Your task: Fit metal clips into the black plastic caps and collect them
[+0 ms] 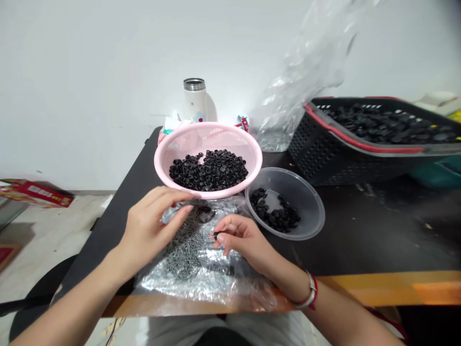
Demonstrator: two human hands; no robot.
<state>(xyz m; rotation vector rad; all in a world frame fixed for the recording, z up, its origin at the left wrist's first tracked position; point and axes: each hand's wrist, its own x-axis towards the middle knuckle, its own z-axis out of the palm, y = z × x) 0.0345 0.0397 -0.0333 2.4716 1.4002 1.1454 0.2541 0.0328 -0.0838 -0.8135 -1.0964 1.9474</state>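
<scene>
Where the pinched piece sits: a small black piece (216,236) is held over the foil-like plastic sheet, at the right fingertips, its end sticking out toward the left hand.

Right hand (245,242): thumb and fingertips pressed together on the piece, other fingers curled under; a white bangle (309,295) and red cord circle the wrist.

Left hand (154,226): fingers loosely curled and together, tips just above the grey fasteners (182,245) – whether anything is held, cannot tell.

Under the hands: the grey fasteners lie in a long heap on the foil-like plastic sheet (212,283), too small to tell their exact kind.

Just ahead: a pink plastic colander (256,158) tilts at the sheet's far edge, holding a mound of black ring-shaped parts (209,170).

To the right: a transparent plastic bowl (317,211) holds a smaller batch of black parts (274,212), touching the colander.

Further right: a dark slotted basket (317,154) with a red rim holds more black parts (382,126).

Rest: a steel-topped white bottle (194,98) and a hanging plastic bag (298,72) stand behind, all on a black table (363,235).
</scene>
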